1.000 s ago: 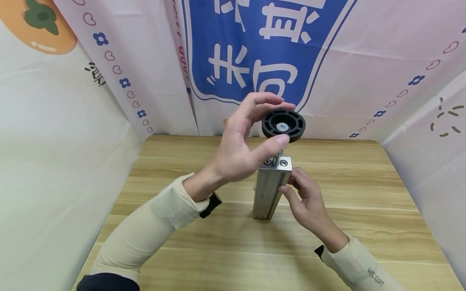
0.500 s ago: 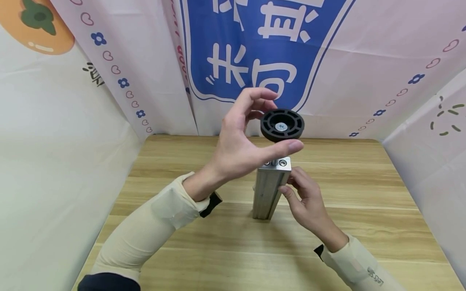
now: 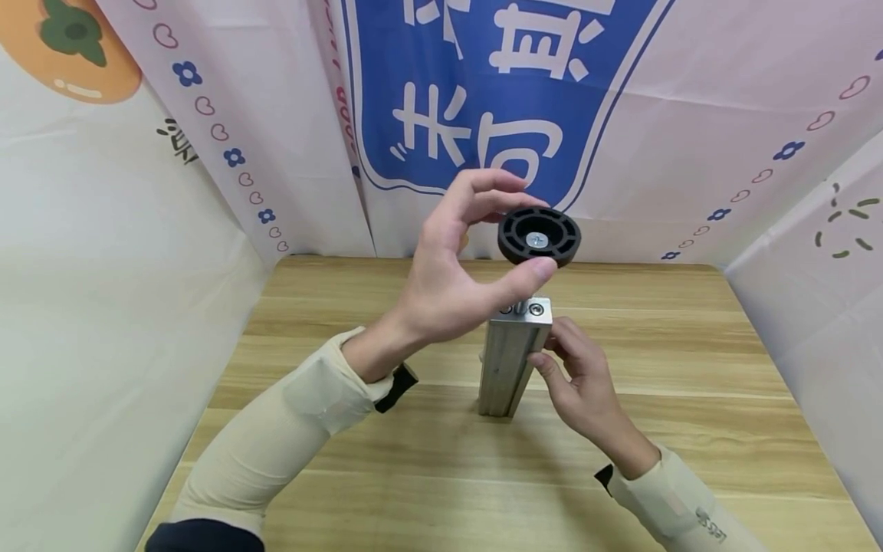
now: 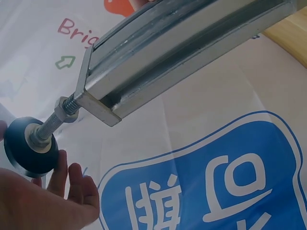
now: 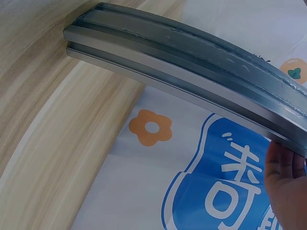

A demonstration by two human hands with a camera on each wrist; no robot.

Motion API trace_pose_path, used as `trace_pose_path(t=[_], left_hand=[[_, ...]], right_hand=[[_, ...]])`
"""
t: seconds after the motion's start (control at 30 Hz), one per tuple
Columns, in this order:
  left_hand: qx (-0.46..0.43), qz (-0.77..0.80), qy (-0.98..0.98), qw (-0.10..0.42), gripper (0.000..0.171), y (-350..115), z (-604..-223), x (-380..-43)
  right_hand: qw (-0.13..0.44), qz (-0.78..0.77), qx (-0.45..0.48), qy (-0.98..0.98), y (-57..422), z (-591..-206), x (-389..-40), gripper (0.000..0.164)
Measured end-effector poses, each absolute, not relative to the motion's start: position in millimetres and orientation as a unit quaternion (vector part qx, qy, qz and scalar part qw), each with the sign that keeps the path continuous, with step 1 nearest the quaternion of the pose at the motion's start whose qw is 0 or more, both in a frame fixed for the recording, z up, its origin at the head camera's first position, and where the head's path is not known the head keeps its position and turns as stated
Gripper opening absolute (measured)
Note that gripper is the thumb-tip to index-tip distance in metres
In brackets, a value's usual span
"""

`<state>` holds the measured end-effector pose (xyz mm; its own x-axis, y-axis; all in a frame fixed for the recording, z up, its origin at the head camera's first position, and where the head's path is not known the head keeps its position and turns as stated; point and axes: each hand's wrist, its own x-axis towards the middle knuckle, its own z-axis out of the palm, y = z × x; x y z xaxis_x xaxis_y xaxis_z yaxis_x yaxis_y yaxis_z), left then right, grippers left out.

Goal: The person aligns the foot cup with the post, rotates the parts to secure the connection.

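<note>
An aluminium profile stands upright on the wooden table, capped by a metal end plate with screws in it. Out of the plate rises a threaded stud bearing a black round levelling foot, whose underside shows a cross-head screw in its middle. My left hand pinches the foot's rim, thumb on the near side and fingers on the far side. In the left wrist view a hex nut sits on the stud close to the plate. Lower down, my right hand grips the profile's right side between thumb and fingers.
The wooden table reaches to printed cloth walls on the left, back and right. A blue sign print covers the middle of the back cloth, behind the foot. Both sleeves are pale, with small black devices at the wrists.
My left thumb came off the foot's rim, stretched out to the right, and now presses on the rim again. The foot wobbled slightly. My right hand and the profile stayed put.
</note>
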<state>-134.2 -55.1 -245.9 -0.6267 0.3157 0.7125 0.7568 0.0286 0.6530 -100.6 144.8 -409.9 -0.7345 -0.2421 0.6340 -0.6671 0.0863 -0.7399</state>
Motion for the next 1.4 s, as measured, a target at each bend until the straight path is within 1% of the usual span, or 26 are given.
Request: trace_pose_path(t=[0.23,0.4,0.6,0.83,0.93,1.13,1.4], left_hand=[[-0.408,-0.59,-0.68,0.151,0.052,-55.2,-245.3,-133.8],[-0.409,-0.589,-0.683,0.14,0.054,-55.0,-244.1,-132.8],[-0.383,-0.579,-0.7,0.168,0.061,-54.4,-243.7,-132.4],[-0.351,-0.564,-0.719,0.204,0.075,-51.7,-241.2,-131.1],[-0.346,-0.561,-0.721,0.214,0.078,-50.7,-240.7,-131.3],[-0.356,-0.558,-0.718,0.217,0.071,-51.4,-240.8,-131.5],[-0.389,-0.572,-0.698,0.188,0.055,-53.1,-241.9,-131.2]], right_hand=[[0.184,0.602,0.319,-0.709,144.2,-410.8,-101.4,0.032],[0.187,0.6,0.322,-0.708,144.5,-411.8,-102.2,0.032],[0.186,0.594,0.321,-0.714,145.4,-411.8,-101.3,0.031],[0.176,0.585,0.309,-0.729,145.6,-410.0,-99.6,0.029],[0.174,0.584,0.307,-0.731,145.7,-409.7,-99.6,0.03],[0.173,0.585,0.306,-0.731,145.5,-409.6,-100.1,0.033],[0.182,0.596,0.316,-0.715,144.5,-411.8,-101.5,0.03]])
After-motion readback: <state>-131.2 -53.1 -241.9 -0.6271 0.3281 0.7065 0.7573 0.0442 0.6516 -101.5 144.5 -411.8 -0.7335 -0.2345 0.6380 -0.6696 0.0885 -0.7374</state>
